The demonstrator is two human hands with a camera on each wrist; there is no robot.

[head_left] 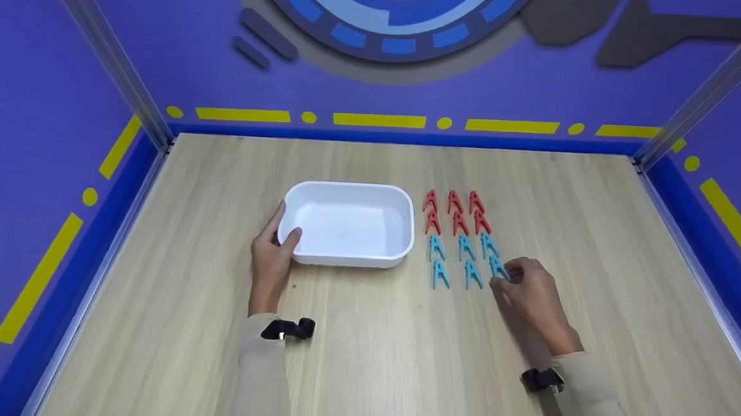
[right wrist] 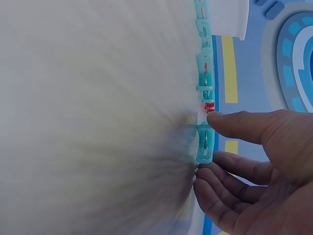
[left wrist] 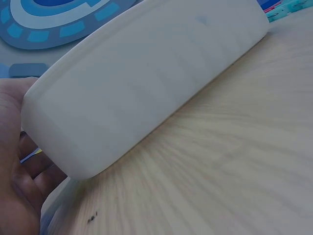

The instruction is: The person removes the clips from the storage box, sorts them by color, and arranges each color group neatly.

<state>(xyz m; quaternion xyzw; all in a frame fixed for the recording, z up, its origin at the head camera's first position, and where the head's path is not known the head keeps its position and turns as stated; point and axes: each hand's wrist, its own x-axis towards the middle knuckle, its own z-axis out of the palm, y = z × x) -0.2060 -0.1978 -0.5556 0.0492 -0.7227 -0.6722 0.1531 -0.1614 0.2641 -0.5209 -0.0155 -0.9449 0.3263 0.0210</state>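
Observation:
A white plastic basin sits on the wooden table, left of the clothespins. My left hand grips its left side, thumb over the rim and fingers along the outer wall; the left wrist view shows that wall close up. At the right end of the nearest row, my right hand pinches a blue clothespin between thumb and fingers. In the right wrist view this clothespin stands at the tabletop, thumb on one side and index finger on the other.
Other blue clothespins stand in two rows of three, counting the pinched one. Two rows of red clothespins stand behind them. Blue panels with yellow marks border the table at the back and sides.

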